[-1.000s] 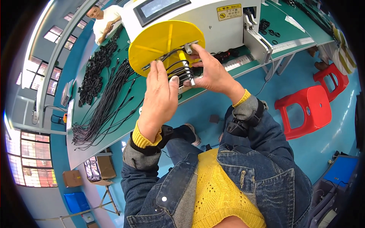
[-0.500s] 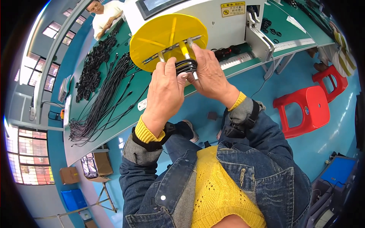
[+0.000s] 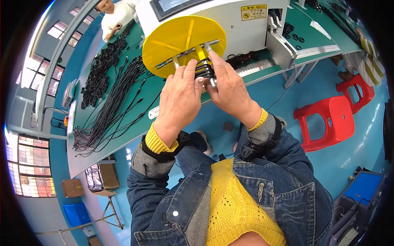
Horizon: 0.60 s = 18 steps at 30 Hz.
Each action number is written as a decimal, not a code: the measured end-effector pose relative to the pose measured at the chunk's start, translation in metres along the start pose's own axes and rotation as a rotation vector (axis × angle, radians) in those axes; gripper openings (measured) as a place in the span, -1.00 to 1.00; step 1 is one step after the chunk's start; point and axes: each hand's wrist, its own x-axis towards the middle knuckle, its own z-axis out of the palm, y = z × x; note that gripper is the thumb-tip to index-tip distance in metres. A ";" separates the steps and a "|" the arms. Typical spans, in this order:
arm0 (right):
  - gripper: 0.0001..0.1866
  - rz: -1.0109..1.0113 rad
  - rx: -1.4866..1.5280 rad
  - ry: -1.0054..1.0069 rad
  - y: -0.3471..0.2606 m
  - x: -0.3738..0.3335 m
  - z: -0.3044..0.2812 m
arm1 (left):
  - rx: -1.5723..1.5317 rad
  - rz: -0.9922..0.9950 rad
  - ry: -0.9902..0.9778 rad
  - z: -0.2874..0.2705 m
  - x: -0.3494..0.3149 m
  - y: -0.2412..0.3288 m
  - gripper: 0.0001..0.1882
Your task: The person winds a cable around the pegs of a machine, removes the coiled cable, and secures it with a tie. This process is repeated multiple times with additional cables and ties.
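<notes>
A small coil of black cable (image 3: 205,71) sits around metal pegs that stick out from a yellow disc (image 3: 158,47) on the front of a white machine (image 3: 227,30). My left hand (image 3: 179,95) closes on the coil's left side, its thumb near the thumb of my other hand. On the coil's right side my right hand (image 3: 233,91) is closed too, with the index finger stretched up along a peg (image 3: 208,46). Parts of the coil and the fingertips are hidden behind the hands.
Long black cables (image 3: 111,102) lie bundled on the green table (image 3: 141,108), left of the machine. Beyond them is a heap of coiled cables (image 3: 98,69), near a person in white (image 3: 117,18). Red stools (image 3: 334,119) stand at the right; cardboard boxes (image 3: 72,187) are lower left.
My right hand's fingers have straightened slightly along the coil and peg. The coil has shifted a little to the right between my hands. The whole view has moved slightly.
</notes>
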 end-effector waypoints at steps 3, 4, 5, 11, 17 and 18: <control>-0.42 0.017 0.060 -0.001 0.000 0.002 -0.001 | -0.061 -0.021 -0.006 -0.001 0.002 0.002 -0.63; -0.45 0.018 0.078 0.003 0.000 0.003 -0.001 | -0.077 -0.031 -0.009 -0.001 0.003 0.003 -0.66; -0.48 0.020 0.096 0.006 0.001 0.003 -0.002 | -0.093 -0.040 -0.012 -0.001 0.004 0.003 -0.68; -0.63 0.309 0.203 -0.036 -0.012 -0.009 0.004 | -0.088 0.017 0.066 0.007 0.000 -0.002 -0.77; -0.70 0.342 0.181 -0.106 -0.016 -0.013 -0.001 | 0.008 0.006 -0.020 -0.002 -0.005 0.010 -0.80; -0.70 0.348 0.182 -0.110 -0.018 -0.016 -0.004 | 0.030 0.007 -0.038 -0.003 -0.009 0.013 -0.80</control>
